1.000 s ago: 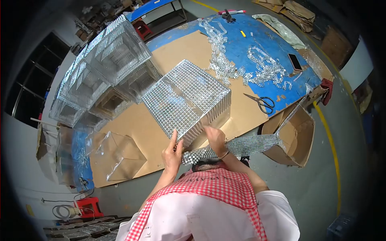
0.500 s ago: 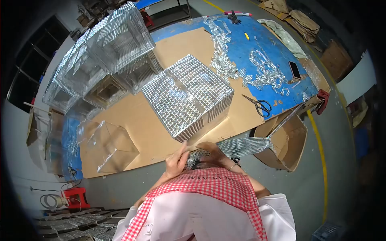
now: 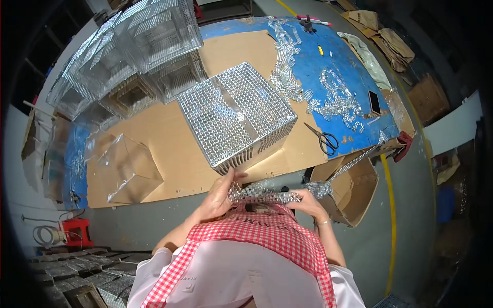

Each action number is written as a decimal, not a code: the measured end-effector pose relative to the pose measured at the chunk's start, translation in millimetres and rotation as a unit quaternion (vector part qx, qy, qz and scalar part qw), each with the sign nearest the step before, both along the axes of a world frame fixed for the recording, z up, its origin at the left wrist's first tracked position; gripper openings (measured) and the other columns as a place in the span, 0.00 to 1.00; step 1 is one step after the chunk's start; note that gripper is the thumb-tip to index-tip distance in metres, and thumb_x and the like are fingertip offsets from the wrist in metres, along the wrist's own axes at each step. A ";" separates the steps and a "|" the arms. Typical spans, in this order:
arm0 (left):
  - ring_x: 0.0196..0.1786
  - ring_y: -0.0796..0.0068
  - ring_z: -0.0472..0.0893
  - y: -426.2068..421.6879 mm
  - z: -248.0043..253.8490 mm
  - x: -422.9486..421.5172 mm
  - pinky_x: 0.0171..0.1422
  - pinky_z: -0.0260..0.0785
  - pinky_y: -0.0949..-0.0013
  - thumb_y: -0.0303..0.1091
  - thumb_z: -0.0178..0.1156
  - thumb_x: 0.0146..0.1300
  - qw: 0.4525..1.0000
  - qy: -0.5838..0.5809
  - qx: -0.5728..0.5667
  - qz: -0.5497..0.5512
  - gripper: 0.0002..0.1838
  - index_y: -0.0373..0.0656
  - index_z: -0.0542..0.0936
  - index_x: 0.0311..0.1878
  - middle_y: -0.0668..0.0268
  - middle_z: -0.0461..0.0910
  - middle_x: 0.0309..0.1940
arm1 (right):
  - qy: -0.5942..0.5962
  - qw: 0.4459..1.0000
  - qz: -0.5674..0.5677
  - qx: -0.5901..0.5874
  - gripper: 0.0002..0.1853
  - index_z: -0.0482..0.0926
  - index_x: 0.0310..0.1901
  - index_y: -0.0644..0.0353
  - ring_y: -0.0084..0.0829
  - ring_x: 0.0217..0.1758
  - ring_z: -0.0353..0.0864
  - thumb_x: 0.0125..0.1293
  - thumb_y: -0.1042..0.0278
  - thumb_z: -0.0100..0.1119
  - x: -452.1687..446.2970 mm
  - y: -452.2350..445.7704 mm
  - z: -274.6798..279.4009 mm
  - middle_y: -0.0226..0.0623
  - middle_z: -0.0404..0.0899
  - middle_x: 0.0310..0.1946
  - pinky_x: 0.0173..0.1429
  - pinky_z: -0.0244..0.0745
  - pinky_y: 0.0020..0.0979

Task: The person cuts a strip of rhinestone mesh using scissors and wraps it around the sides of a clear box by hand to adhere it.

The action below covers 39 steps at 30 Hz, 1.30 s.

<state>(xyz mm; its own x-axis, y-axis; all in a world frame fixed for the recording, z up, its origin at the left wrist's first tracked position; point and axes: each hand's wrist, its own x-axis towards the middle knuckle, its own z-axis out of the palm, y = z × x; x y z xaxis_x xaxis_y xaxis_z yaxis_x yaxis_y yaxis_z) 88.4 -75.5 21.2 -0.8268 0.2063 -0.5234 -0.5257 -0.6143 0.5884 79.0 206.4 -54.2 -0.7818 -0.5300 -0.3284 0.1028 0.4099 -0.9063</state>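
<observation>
Between my two hands, close to the apron, stretches a bunched strip of silvery rhinestone mesh [image 3: 262, 197]. My left hand [image 3: 218, 196] grips its left end, just below the near corner of a box [image 3: 239, 110] covered with rows of shiny studs. My right hand [image 3: 307, 204] has its fingers closed on the right end. From there more mesh [image 3: 319, 189] runs right and narrows into a band up toward the table corner. The stud-covered box stands on cardboard, with a plain strip across its top. Part of the mesh is hidden by my fingers.
Scissors [image 3: 324, 139] lie right of the box, with loose rhinestone strips [image 3: 336, 97] and a phone [image 3: 374, 102] beyond. A clear box [image 3: 126, 167] stands left. Stacked glittering boxes [image 3: 138, 46] fill the back left. An open carton [image 3: 354, 192] sits below the table's right edge.
My hands have moved apart, the right one going right, and the mesh is now drawn out between them. The table view has shifted slightly as my head moved.
</observation>
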 end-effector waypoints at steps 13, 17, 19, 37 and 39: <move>0.38 0.83 0.76 53.0 -80.4 24.1 0.42 0.70 0.75 0.30 0.53 0.64 0.959 0.062 -0.254 -0.111 0.09 0.39 0.78 0.45 0.69 0.80 0.37 | -0.215 0.972 0.069 -0.057 0.18 0.73 0.25 0.67 0.11 0.25 0.58 0.67 0.60 0.50 -73.7 50.8 -2.8 0.14 0.64 0.21 0.27 0.58 0.19; 0.38 0.85 0.76 94.2 -83.5 20.5 0.42 0.70 0.76 0.31 0.52 0.66 0.981 0.054 -0.181 -0.037 0.10 0.39 0.78 0.44 0.70 0.80 0.37 | -0.031 0.997 0.056 0.037 0.13 0.75 0.29 0.67 0.25 0.26 0.71 0.61 0.63 0.57 -72.3 95.3 -91.7 0.36 0.74 0.21 0.31 0.66 0.27; 0.37 0.86 0.75 113.5 -87.6 18.1 0.42 0.70 0.76 0.31 0.52 0.66 0.981 0.043 -0.189 -0.024 0.10 0.38 0.78 0.44 0.72 0.80 0.36 | 0.181 0.980 -0.075 0.025 0.08 0.75 0.28 0.66 0.37 0.25 0.74 0.57 0.69 0.59 -50.5 96.0 -101.3 0.42 0.75 0.23 0.31 0.68 0.32; 0.31 0.83 0.70 66.8 -176.9 19.6 0.36 0.64 0.74 0.35 0.56 0.63 0.873 0.057 -0.478 -0.081 0.10 0.37 0.77 0.37 0.68 0.71 0.24 | 0.159 0.918 0.214 0.294 0.12 0.73 0.28 0.62 0.47 0.30 0.73 0.59 0.62 0.51 -26.1 -26.7 -345.5 0.47 0.74 0.27 0.36 0.69 0.40; 0.31 0.81 0.71 68.1 -187.3 20.0 0.36 0.63 0.73 0.35 0.56 0.63 0.869 0.075 -0.485 -0.058 0.10 0.36 0.76 0.36 0.67 0.71 0.25 | 0.162 0.918 0.206 0.297 0.12 0.73 0.29 0.63 0.46 0.31 0.73 0.59 0.61 0.51 -34.0 -34.3 -350.3 0.47 0.74 0.28 0.37 0.69 0.40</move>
<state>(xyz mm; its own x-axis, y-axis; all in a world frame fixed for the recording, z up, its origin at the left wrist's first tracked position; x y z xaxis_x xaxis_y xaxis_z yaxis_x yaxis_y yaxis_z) 108.4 -7.4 -166.1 -0.9039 -0.1854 -0.3855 -0.4235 0.2614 0.8673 45.0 172.1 -404.5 -0.6627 -0.6052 -0.4411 -0.4080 0.7857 -0.4650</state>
